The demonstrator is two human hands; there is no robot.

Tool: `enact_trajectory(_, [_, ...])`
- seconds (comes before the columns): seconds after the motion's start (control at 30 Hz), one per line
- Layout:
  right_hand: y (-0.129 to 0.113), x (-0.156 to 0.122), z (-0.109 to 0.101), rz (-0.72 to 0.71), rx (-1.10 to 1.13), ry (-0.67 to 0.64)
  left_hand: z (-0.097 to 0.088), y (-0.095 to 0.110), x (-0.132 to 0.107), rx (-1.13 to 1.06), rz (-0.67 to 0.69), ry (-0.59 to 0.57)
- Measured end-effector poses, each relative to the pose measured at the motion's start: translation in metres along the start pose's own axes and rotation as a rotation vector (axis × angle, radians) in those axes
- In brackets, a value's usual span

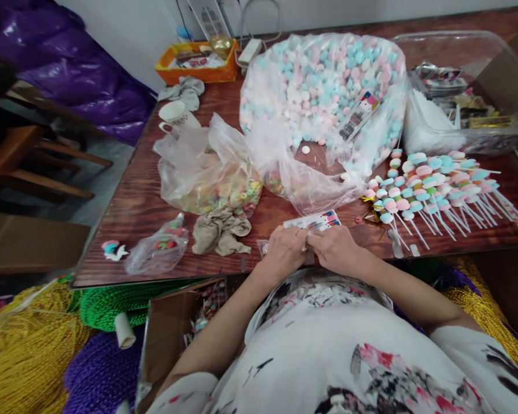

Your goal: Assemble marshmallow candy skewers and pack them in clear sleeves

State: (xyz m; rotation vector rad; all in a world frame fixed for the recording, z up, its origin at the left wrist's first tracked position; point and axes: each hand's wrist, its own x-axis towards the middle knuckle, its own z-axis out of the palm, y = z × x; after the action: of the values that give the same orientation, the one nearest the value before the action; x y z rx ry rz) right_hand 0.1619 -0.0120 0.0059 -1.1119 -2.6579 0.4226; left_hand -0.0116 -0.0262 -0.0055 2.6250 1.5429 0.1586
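Note:
My left hand [285, 246] and my right hand [334, 247] meet at the table's front edge, fingertips pinched close together. A small pale bit shows between them, too little to name. Just beyond the fingers lies a printed plastic packet [333, 218] with red and blue marks, partly covered by my hands. To the right, sticks threaded with pink, blue and white candy-like pieces [431, 184] form a pile. A crumpled beige cloth [220, 231] and a small clear bag [159, 247] with red and green pieces lie left of my left hand.
A large clear bag of pastel pieces [311, 75] fills the table's back middle. Around it are a bag of small colourful pieces [224, 192], a white mug [179, 117], an orange tray [176, 73] and a clear plastic bin [470, 43]. Bead-like strands [21, 351] hang below.

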Motion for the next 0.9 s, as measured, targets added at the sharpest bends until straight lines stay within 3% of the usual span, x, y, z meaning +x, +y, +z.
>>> enact_trajectory(0.17, [0.012, -0.004, 0.005, -0.255, -0.082, 0.215, -0.023, -0.013, 0.000, -0.323, 0.015, -0.172])
enact_trajectory(0.33, [0.020, -0.013, -0.013, -0.330, -0.053, 0.330, -0.056, -0.026, 0.008, -0.765, 0.061, -0.381])
enact_trajectory(0.47, [0.020, -0.013, -0.028, -0.346, -0.073, 0.400, -0.058, -0.029, 0.013, -1.159, -0.010, -0.607])
enact_trajectory(0.57, [0.019, -0.010, -0.029, -0.352, -0.116, 0.408, -0.049, -0.028, 0.013, -1.265, -0.105, -0.719])
enact_trajectory(0.63, [0.018, -0.007, -0.027, -0.334, -0.131, 0.367, -0.045, -0.027, 0.012, -1.216, -0.110, -0.662])
enact_trajectory(0.7, [0.017, -0.004, -0.024, -0.309, -0.136, 0.318, -0.042, -0.026, 0.012, -1.088, -0.078, -0.525])
enact_trajectory(0.8, [0.014, 0.001, -0.020, -0.289, -0.135, 0.267, -0.040, -0.023, 0.010, -0.790, -0.043, -0.330])
enact_trajectory(0.9, [0.009, 0.006, -0.018, -0.285, -0.122, 0.207, -0.035, -0.017, 0.006, -0.510, -0.073, -0.218])
